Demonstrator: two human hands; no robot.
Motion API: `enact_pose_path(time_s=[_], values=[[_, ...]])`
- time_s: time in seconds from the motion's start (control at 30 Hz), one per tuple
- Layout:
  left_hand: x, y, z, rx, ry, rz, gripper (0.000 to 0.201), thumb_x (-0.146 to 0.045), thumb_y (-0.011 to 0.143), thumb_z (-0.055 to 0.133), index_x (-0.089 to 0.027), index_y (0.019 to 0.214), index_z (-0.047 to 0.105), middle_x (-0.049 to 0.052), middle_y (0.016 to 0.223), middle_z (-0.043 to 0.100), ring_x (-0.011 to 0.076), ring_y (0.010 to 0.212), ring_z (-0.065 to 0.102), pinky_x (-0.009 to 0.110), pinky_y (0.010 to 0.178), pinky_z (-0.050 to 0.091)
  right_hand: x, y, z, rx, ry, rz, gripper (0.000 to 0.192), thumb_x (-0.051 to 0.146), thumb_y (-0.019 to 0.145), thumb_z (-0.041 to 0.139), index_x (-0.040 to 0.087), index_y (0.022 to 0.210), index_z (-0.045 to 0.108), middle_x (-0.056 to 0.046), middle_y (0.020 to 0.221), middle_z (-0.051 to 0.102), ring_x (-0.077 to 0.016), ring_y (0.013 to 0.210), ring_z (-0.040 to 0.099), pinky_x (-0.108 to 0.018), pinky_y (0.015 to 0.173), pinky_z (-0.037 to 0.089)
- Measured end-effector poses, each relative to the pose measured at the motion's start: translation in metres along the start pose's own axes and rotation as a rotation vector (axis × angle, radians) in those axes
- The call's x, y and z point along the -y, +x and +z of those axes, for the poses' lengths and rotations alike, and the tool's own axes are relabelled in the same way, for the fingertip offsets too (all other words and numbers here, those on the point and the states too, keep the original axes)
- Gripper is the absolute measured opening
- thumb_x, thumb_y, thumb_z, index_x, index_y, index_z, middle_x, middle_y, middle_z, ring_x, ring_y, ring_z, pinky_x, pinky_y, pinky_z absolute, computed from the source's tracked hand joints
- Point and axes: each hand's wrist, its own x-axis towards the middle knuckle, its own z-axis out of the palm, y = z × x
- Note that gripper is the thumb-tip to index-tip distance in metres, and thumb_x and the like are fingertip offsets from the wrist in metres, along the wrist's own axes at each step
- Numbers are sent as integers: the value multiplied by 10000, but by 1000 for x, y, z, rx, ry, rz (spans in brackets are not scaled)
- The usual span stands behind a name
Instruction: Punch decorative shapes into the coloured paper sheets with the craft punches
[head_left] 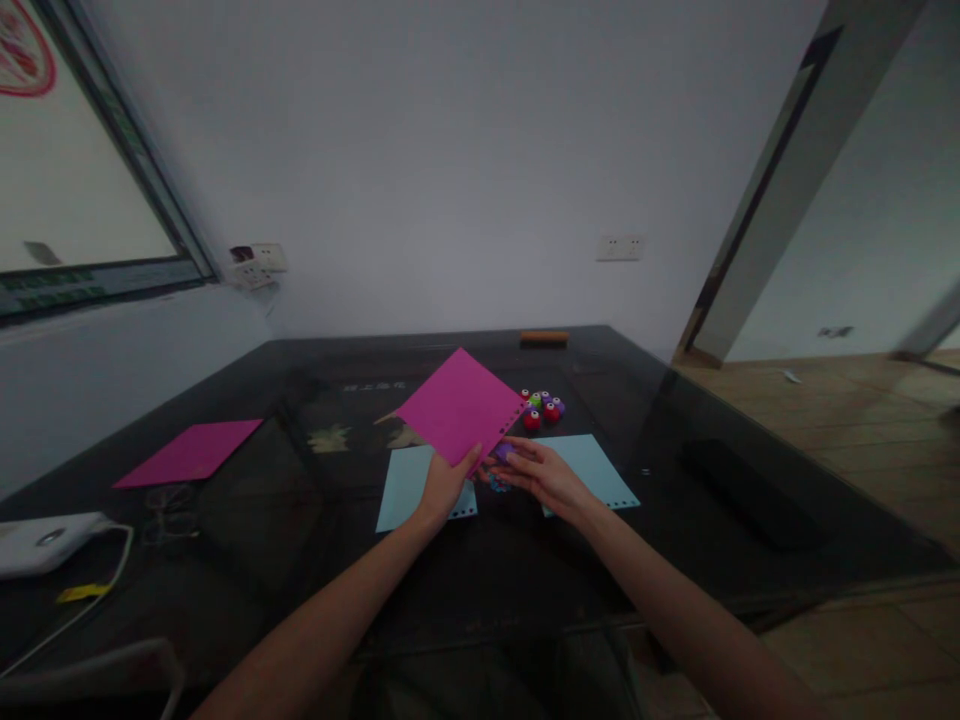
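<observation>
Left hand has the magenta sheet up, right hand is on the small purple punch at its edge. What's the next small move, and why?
Probably slide the purple punch one step further along the magenta sheet edge and press. A row of holes already runs along that edge, ending near the right hand, while the left hand pinches the sheet's lower corner steady. Whether the punch is already seated on the paper is too small to tell.

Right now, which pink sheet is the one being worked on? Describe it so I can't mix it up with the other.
On the dark table, look at the middle, just above the two pale blue sheets. The pink sheet there is lifted off the surface, pinched at its lower corner by the left hand. Unlike the other pink sheet lying flat far left, it has a row of punched holes along its right edge.
</observation>
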Motion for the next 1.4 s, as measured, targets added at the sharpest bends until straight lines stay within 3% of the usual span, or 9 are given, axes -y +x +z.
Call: enact_pose_path(time_s=[0.23,0.57,1.1,1.4], values=[[2,0,-2,3,98,27,394,-490,784,547,-139,677,693,54,542,651,184,533,596,293,615,470,1,-1,-1,-52,-33,17,374,304,692,734,144,1013,626,-83,881,699,-168,719,688,-287,706,556],[-7,-3,0,-27,135,36,366,-474,746,591,-153,595,681,56,535,659,181,508,578,279,583,451,3,-3,5,-99,-68,-28,363,340,668,742,156,964,640,-83,928,692,-182,775,679,-294,674,558],[-8,-5,1,-23,202,57,276,-403,751,602,-161,642,680,46,558,674,203,580,625,297,647,472,4,-6,8,-119,-100,-51,384,354,638,757,171,943,612,-67,907,692,-199,796,685,-255,623,540],[-6,-6,2,-31,185,48,245,-381,746,616,-174,631,677,52,605,696,210,610,643,307,679,484,6,-6,11,-176,-131,-58,380,332,622,764,168,932,620,-25,787,680,-142,683,663,-196,531,490]])
